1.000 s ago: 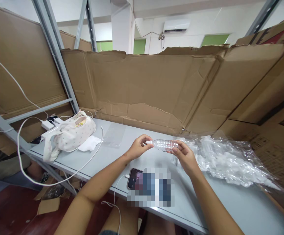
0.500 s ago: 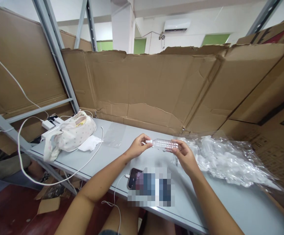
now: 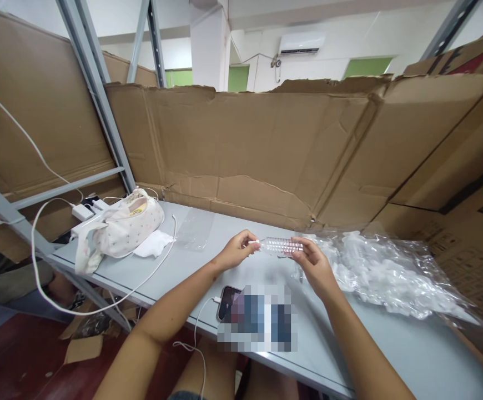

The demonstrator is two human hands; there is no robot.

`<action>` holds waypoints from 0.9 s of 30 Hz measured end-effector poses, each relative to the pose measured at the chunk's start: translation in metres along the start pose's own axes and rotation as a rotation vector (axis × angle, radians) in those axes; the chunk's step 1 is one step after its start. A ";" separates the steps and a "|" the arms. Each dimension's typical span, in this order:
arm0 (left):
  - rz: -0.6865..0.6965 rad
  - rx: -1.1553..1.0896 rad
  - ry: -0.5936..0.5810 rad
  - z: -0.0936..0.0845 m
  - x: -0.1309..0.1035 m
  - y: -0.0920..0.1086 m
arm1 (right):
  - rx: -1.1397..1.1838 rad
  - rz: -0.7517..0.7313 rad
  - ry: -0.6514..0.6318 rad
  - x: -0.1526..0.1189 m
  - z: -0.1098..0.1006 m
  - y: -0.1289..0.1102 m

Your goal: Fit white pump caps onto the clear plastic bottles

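Note:
A clear, ribbed plastic bottle (image 3: 282, 245) lies sideways in the air above the grey table, held between both hands. My left hand (image 3: 238, 250) pinches its white cap (image 3: 254, 243) at the left end, and the fingers cover most of the cap. My right hand (image 3: 311, 260) grips the bottle's base at the right end with thumb and fingertips. Just right of that hand is a large clear plastic bag (image 3: 391, 272) full of whitish translucent pieces, whose kind I cannot make out.
A phone (image 3: 227, 303) with a white charging cable lies at the front edge beside a blurred-out patch. On the left are a white fabric bag (image 3: 127, 225), a tissue (image 3: 153, 244) and a flat clear bag (image 3: 194, 229). Cardboard (image 3: 241, 144) walls the table's back.
My left fingers have turned slightly around the cap, covering more of it. The bottle and my right hand stay almost in place.

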State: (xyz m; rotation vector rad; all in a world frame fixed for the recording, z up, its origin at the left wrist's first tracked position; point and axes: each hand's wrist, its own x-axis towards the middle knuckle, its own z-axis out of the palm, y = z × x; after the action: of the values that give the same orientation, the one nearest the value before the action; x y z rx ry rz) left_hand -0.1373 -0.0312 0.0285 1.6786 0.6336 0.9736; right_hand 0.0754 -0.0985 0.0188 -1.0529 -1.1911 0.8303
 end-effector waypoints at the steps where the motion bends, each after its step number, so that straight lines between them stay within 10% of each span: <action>1: 0.030 0.016 0.011 0.001 -0.001 0.001 | 0.005 0.002 0.005 0.000 0.000 0.001; 14: -0.139 -0.055 -0.030 0.000 0.002 -0.004 | -0.008 -0.028 -0.010 -0.002 0.003 -0.002; 27: 0.026 0.056 0.123 0.003 0.000 -0.002 | 0.017 0.000 0.000 0.003 0.003 0.006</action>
State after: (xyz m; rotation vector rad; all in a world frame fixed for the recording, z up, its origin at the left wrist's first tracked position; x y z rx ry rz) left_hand -0.1344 -0.0325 0.0263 1.6886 0.7276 1.0926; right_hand 0.0729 -0.0930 0.0139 -1.0396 -1.1824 0.8392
